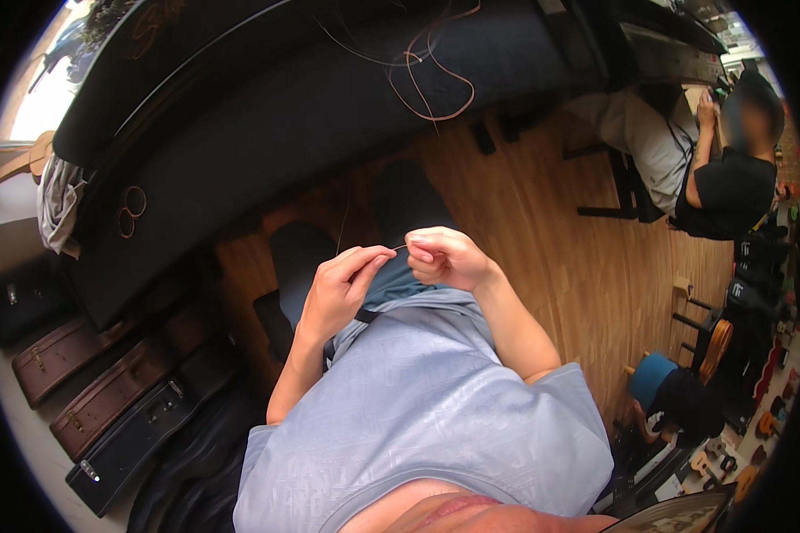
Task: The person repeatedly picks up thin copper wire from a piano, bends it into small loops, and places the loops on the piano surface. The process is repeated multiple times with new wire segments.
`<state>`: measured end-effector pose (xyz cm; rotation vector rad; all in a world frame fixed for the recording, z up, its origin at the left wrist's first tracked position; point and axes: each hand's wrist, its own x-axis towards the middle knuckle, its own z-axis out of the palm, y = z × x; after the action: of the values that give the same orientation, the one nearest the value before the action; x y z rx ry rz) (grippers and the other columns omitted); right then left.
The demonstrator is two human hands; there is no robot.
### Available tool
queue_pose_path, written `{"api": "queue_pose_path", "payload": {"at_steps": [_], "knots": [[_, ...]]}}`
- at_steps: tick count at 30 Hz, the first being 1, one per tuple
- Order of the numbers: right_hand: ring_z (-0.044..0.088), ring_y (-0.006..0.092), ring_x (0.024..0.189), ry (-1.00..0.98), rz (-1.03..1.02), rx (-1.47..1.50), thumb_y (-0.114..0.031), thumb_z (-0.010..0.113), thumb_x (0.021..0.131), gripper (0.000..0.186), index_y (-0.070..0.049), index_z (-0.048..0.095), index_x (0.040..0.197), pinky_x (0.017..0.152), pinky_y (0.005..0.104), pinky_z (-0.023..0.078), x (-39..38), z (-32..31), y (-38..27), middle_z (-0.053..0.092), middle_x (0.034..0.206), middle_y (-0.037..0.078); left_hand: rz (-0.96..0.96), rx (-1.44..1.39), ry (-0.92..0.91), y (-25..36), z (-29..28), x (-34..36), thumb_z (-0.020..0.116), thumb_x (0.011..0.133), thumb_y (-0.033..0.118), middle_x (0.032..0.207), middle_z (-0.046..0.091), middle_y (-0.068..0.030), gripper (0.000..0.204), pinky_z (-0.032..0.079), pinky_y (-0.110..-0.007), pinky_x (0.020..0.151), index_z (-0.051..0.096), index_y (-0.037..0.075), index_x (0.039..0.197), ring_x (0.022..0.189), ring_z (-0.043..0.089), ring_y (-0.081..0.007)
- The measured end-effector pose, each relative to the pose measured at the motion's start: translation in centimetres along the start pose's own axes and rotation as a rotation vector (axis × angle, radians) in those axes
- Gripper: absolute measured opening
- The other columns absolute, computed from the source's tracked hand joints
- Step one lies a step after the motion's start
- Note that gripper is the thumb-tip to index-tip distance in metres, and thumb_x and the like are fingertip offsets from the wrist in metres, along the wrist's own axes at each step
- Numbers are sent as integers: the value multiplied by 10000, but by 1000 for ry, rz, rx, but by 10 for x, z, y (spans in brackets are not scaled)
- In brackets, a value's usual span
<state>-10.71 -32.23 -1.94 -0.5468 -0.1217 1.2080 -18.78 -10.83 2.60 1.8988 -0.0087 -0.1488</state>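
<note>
In front of my lap, a thin string (pixel 400 248) is stretched over the short gap between my hands. My left hand (pixel 338 286) pinches it between thumb and fingertips. A fine strand rises from near that hand toward the black surface. My right hand (pixel 447 258) has its fingers curled in and grips the other side of the string. Farther off, loose copper-coloured and dark strings (pixel 456 116) lie in loops on the black-covered table (pixel 267 133).
Two thin joined rings (pixel 133 202) lie at the table's left, near a grey cloth (pixel 59 206). Brown and black instrument cases (pixel 107 404) stand at the lower left. A person in black (pixel 729 191) sits at right; another person (pixel 680 400) is lower right, near a stool (pixel 698 324).
</note>
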Motion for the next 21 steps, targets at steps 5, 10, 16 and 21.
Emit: {"api": "queue_pose_path", "payload": {"at_steps": [5, 10, 16, 21], "knots": [[326, 64, 540, 95, -335, 355, -283, 422, 1087, 279, -65, 565, 986, 451, 218, 289, 17, 12, 0, 396, 663, -39, -197, -236, 239, -21, 3, 1, 595, 1005, 100, 991, 748, -72, 196, 502, -234, 804, 723, 5, 1119, 895, 659, -106], [627, 155, 785, 364, -681, -207, -244, 464, 1081, 289, -15, 629, 1021, 707, 280, 534, 52, 54, 0, 655, 892, 70, -21, 108, 150, -2, 5, 3, 655, 936, 117, 980, 733, -165, 219, 561, -346, 701, 729, 66, 1136, 814, 727, -298], [679, 324, 852, 222, -799, -1595, -64, 603, 954, 104, 25, 654, 975, 808, 407, 570, 59, 49, -3, 700, 945, 151, -27, 293, -21, 19, -23, -11, 634, 937, 152, 848, 716, -135, 144, 538, -394, 641, 717, 54, 1001, 753, 687, -334], [616, 153, 634, -62, 145, -1179, -164, 460, 1060, 268, 9, 645, 973, 623, 297, 510, 40, 61, -25, 697, 834, 84, 9, 278, -110, 27, -56, -22, 652, 936, 179, 865, 730, -117, 160, 547, -365, 676, 742, 57, 987, 768, 695, -300]]}}
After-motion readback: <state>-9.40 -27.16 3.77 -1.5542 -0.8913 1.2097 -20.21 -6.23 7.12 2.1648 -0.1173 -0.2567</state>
